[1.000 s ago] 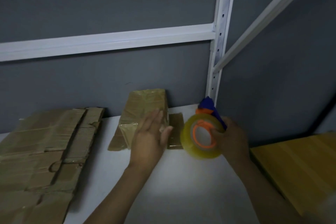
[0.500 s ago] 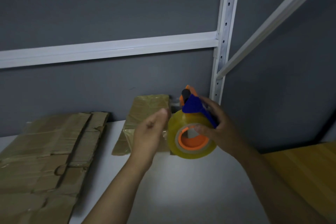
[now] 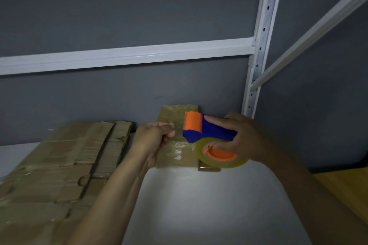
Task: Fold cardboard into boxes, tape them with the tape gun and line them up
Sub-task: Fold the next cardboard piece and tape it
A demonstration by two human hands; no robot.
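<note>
The right hand (image 3: pixel 249 137) grips the tape gun (image 3: pixel 199 131), its fingers curled round the blue handle and one fingertip lying on the orange hub of the tape roll (image 3: pixel 223 164); the gun's orange head points left, and it is held in the air just in front of the small cardboard box (image 3: pixel 171 115).

The left hand (image 3: pixel 153 139) is raised just left of the gun's head, its fingers curled in and the thumb pressed against the forefinger. A glossy film shows between this hand and the gun. I cannot tell whether it is a strip pinched in the fingers or tape already on the box.

The box is wrapped in clear tape and stands on the white desk (image 3: pixel 209 205), hard against the grey wall (image 3: pixel 119 6), partly hidden by both hands; a cardboard flap (image 3: pixel 209 168) pokes out at its right foot, under the roll.

A stack of flattened cardboard (image 3: pixel 59 165) lies on the left part of the desk, just beside the box and reaching back to the wall.

Behind the desk is a white shelf frame: a horizontal rail (image 3: pixel 127 55), a perforated upright (image 3: pixel 262 32) and a slanting brace (image 3: pixel 310 28); a yellow wooden surface (image 3: pixel 348 187) shows at the right edge.
</note>
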